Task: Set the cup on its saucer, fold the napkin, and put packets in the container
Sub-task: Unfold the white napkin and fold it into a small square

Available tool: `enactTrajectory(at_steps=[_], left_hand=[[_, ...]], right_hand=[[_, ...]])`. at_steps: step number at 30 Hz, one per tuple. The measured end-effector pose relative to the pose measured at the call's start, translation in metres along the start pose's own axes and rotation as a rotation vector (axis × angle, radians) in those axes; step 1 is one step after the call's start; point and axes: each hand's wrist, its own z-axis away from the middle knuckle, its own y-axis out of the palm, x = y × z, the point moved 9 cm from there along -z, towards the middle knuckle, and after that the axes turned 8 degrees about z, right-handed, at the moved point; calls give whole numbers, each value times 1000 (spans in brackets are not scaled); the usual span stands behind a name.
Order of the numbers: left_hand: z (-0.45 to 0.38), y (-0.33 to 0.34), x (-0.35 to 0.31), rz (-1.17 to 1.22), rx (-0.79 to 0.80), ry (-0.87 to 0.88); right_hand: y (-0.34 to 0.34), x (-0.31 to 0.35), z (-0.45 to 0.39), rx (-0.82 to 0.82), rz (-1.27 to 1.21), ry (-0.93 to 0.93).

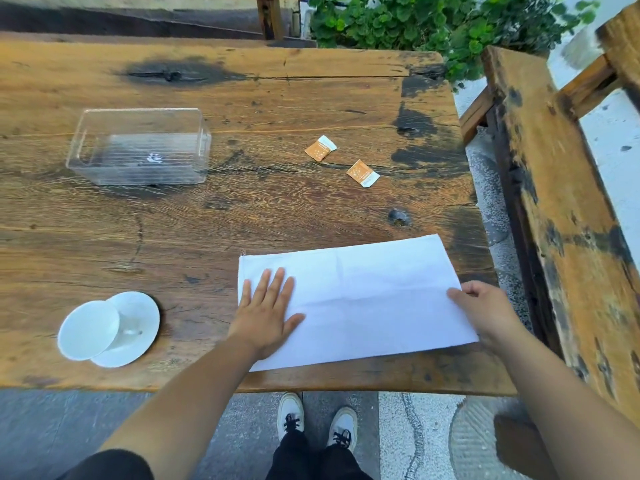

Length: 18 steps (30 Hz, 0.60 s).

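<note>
A white napkin [363,299] lies flat as a long rectangle near the table's front right edge. My left hand [268,313] presses flat on its left end, fingers spread. At the napkin's right edge, my right hand [485,313] pinches the cloth. A white cup [88,330] stands on a white saucer [140,327] at the front left. Two orange-and-white packets [320,148] [362,173] lie on the bare wood at the right middle. The clear plastic container [138,147] stands at the left middle with nothing visible inside.
The wooden table [242,216] has a worn dark-stained top. A wooden bench [561,209] runs along its right side. Green plants [433,26] grow beyond the far right corner. My feet [317,420] stand on paving below the front edge.
</note>
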Motion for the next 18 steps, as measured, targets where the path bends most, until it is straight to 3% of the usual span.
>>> enactTrajectory(at_steps=[10,14,18], left_hand=[[7,10,-12,11,-19,-18],[4,9,-18,32,-25,-7],[-2,8,-24,58,-29,7]], right_hand=[[-47,12,-2,-143,124,-35],[-40,74,36,-212,322,-290],[17,142,99,-197,450,-572]])
